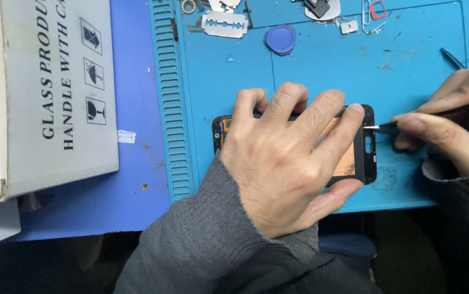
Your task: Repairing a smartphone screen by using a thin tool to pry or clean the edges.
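I see a phone screen assembly (366,142) lying flat on the blue work mat (311,76), a little right of the middle of the view, its black frame and a copper-coloured back showing between my fingers. My left hand (283,158) lies spread over it, palm down, fingers fanned toward 12 and 1 o'clock and the thumb along its edge at 5 o'clock, pressing it to the mat rather than gripping it. At 3 o'clock my right hand (447,122) is closed in a pinch on a thin metal tool (380,126), whose tip touches the frame's short end. Both wrists wear grey knit sleeves. At 12 o'clock on the mat sits a round blue disc (281,39), and just beside it at 11 o'clock a razor blade (224,24), with small metal parts and a paper clip (365,12) along the top edge. The mat's ribbed strip runs down its side at 9 o'clock. Further out at 9 o'clock, on the darker blue tabletop (136,179), stands a white cardboard box (44,92) with printed handling symbols.
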